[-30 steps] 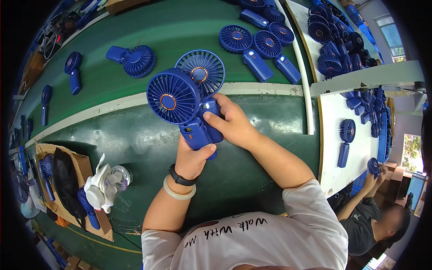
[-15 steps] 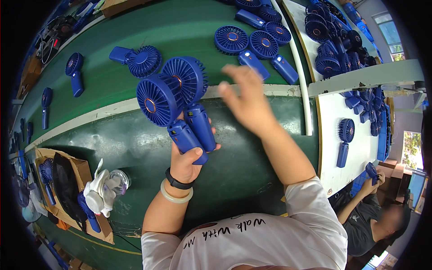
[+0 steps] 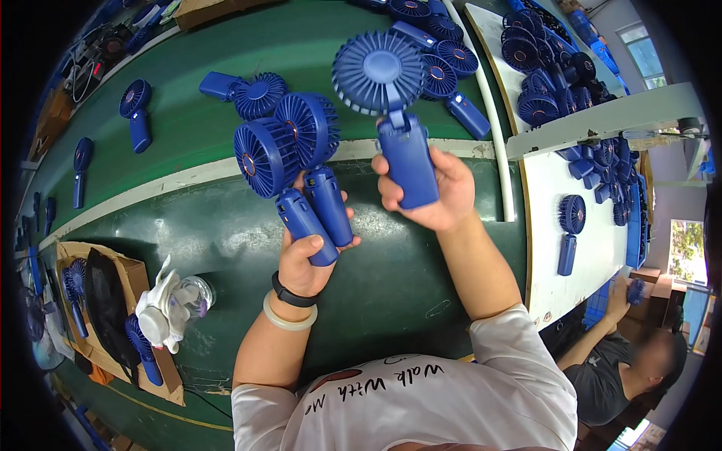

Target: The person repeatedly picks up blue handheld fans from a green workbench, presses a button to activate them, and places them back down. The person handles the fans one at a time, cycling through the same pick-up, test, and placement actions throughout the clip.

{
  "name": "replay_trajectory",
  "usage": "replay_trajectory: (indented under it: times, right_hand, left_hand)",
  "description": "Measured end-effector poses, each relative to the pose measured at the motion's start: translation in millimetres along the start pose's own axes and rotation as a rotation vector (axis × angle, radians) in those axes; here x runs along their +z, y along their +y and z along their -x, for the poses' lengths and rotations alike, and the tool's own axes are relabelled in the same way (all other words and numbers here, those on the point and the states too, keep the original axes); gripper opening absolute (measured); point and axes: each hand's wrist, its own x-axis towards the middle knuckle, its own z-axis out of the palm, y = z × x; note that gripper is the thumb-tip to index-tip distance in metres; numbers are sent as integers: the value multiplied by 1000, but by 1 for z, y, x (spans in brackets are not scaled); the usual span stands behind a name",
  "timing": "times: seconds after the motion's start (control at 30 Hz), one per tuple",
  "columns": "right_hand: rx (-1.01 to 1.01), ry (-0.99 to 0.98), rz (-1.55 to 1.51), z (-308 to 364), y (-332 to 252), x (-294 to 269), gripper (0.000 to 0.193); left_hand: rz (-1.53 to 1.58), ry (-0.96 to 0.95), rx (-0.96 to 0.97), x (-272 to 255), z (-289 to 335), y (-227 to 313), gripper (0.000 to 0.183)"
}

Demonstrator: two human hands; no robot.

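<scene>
My left hand (image 3: 304, 259) is closed around the handles of two blue handheld fans, a nearer fan (image 3: 265, 159) and one behind it (image 3: 310, 129), their round heads side by side. In my right hand (image 3: 444, 192) a third blue handheld fan (image 3: 407, 161) stands upright, its back toward me, the fingers wrapped around its handle. A gap separates the two hands. Beyond the left hand's fans, another handheld fan (image 3: 259, 95) lies on the green belt (image 3: 184, 128).
Several blue fans lie at the far right, partly behind my raised fan. A white pipe (image 3: 496, 113) borders a white table (image 3: 545, 286) heaped with fans. A cardboard box (image 3: 165, 383) and white gloves (image 3: 159, 308) are at left. A co-worker (image 3: 620, 376) sits at lower right.
My right hand, empty before, now grips a fan from the far right group and has brought it up toward me. The fans on the belt have shifted slightly right. My left hand keeps its two fans.
</scene>
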Motion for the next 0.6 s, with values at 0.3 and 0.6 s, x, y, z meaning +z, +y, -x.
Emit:
replay_trajectory:
  times: [0.3, 0.6]
  right_hand:
    - [2, -122, -84, 6, 17, -11, 61]
    - [-65, 242, 332, 0, 28, -31, 49]
  left_hand:
    - [11, -78, 12, -5, 1, -2, 86]
    - [32, -111, 5, -6, 0, -3, 89]
